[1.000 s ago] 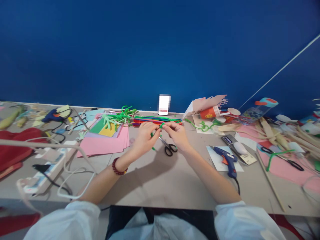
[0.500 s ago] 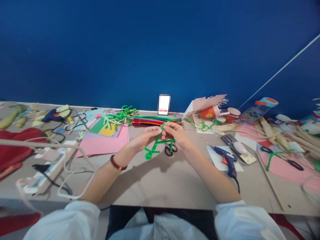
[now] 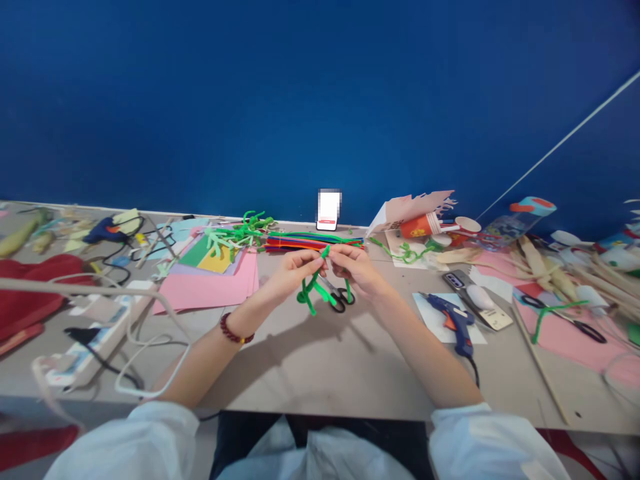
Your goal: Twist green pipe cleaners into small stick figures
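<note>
Both hands meet above the middle of the table, closed around a branching shape of green pipe cleaner (image 3: 314, 288). My left hand (image 3: 295, 272) pinches its stem close to the top, where a short green tip pokes up between the fingers. At that same tip, the fingertips of my right hand (image 3: 359, 268) are pressed together on the pipe cleaner. Several green ends dangle below my left fingers, and one bent end hangs under my right hand. Black-handled scissors (image 3: 339, 305) lie on the table just beneath, partly covered by the green ends.
Behind the hands lies a bundle of coloured pipe cleaners (image 3: 285, 245), with a lit phone (image 3: 327, 210) against the blue wall. Green pipe-cleaner branches (image 3: 250, 230) and pink paper (image 3: 200, 290) are leftward, beside a power strip (image 3: 103, 337). A glue gun (image 3: 455, 320) rests at right.
The green shape has turned in my fingers: its lower branches, spread out to the left before, now hang closer together and nearer the scissors. Both hands stay in about the same place.
</note>
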The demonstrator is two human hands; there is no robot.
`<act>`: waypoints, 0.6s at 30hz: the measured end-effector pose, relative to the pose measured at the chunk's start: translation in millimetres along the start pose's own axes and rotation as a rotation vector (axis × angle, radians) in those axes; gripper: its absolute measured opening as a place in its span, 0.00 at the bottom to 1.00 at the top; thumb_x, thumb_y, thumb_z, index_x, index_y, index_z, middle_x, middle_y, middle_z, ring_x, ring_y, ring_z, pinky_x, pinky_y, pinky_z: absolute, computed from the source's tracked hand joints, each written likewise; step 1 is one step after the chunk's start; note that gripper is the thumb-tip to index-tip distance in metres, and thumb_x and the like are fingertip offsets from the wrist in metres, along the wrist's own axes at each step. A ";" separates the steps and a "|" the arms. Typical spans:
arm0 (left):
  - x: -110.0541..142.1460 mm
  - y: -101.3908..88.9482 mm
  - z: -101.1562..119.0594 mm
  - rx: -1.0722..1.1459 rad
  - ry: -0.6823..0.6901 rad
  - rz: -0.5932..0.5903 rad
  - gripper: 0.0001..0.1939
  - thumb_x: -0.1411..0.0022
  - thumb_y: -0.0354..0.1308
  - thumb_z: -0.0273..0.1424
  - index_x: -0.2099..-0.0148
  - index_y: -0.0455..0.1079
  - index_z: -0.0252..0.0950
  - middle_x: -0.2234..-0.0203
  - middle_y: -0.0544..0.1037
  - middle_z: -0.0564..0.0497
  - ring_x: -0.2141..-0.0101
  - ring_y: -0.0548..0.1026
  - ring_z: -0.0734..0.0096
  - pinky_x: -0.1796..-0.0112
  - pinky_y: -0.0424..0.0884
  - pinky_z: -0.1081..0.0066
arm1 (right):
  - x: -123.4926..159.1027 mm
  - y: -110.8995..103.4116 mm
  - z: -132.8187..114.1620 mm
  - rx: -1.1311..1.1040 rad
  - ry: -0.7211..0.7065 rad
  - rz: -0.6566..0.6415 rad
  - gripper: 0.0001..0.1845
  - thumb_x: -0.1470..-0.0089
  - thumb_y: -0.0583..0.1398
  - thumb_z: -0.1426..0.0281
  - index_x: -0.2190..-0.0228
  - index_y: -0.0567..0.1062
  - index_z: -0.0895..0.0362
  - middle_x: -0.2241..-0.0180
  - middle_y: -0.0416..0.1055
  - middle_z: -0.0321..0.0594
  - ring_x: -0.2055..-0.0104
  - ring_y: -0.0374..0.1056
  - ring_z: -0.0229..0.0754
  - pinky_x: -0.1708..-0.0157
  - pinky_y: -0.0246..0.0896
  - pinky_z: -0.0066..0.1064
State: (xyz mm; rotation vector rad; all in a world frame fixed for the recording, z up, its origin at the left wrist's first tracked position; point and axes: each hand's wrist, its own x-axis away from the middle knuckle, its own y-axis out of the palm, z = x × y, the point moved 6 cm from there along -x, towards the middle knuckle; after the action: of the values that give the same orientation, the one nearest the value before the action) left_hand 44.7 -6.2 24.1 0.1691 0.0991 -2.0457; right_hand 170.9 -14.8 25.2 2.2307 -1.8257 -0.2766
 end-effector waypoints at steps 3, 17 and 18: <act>1.4 8.4 -7.5 0.206 -0.085 -0.143 0.15 0.46 0.63 0.42 0.72 0.72 0.34 0.77 0.73 0.50 0.72 0.71 0.72 0.66 0.68 0.70 | 2.2 5.3 0.2 -0.003 0.008 -0.104 0.18 0.62 0.69 0.57 0.78 0.72 0.57 0.83 0.67 0.32 0.81 0.59 0.31 0.81 0.41 0.26; -3.9 -12.3 3.2 0.056 -0.023 0.082 0.16 0.48 0.65 0.41 0.63 0.76 0.33 0.70 0.79 0.49 0.68 0.75 0.71 0.62 0.71 0.70 | 1.8 -5.8 -7.0 0.149 -0.187 0.148 0.15 0.61 0.68 0.61 0.77 0.72 0.57 0.78 0.66 0.30 0.79 0.56 0.29 0.79 0.49 0.26; -4.4 -11.5 3.3 0.016 -0.010 0.088 0.16 0.50 0.67 0.40 0.64 0.76 0.33 0.71 0.79 0.49 0.69 0.74 0.71 0.63 0.71 0.70 | 2.1 -6.2 -8.0 0.168 -0.207 0.181 0.15 0.62 0.68 0.61 0.78 0.71 0.57 0.78 0.66 0.31 0.78 0.57 0.30 0.78 0.49 0.26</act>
State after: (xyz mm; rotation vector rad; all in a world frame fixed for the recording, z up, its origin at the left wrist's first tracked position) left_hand 36.2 2.5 28.0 0.1706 0.0676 -1.9602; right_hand 179.5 -15.2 30.9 2.1935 -2.2194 -0.3426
